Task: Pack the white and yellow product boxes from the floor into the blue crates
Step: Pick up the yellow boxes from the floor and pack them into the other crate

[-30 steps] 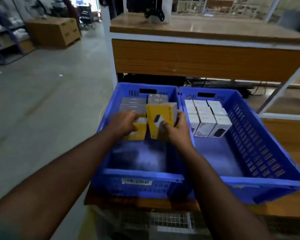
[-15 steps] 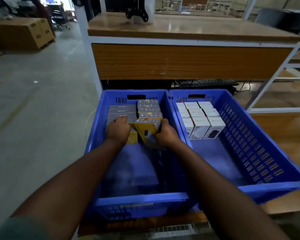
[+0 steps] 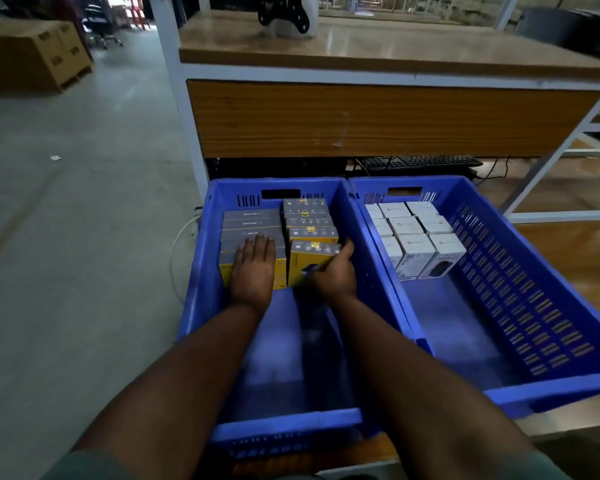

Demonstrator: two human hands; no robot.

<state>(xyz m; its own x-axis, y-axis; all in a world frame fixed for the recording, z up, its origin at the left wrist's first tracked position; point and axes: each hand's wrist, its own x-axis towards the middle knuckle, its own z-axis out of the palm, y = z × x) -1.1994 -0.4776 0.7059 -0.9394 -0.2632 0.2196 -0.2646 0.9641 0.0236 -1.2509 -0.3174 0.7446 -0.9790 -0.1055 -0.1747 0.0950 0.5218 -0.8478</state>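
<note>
The yellow box [image 3: 309, 263] now stands upright in the left crate [image 3: 201, 271], right hand [image 3: 333, 275] gripping it; left hand [image 3: 253, 268] fingers lie flat on the neighbouring row.

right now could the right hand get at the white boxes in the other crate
Probably yes. The right hand grips a yellow box in the left crate; the white boxes lie uncovered just past the shared wall, once it lets go.

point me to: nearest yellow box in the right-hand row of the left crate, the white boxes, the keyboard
nearest yellow box [image 3: 300, 268], head view: its yellow front face.
white boxes [image 3: 414, 237], head view: top of a box mid-block in the right crate.
keyboard [image 3: 420, 162], head view: middle of its black key area, under the bench.
</note>
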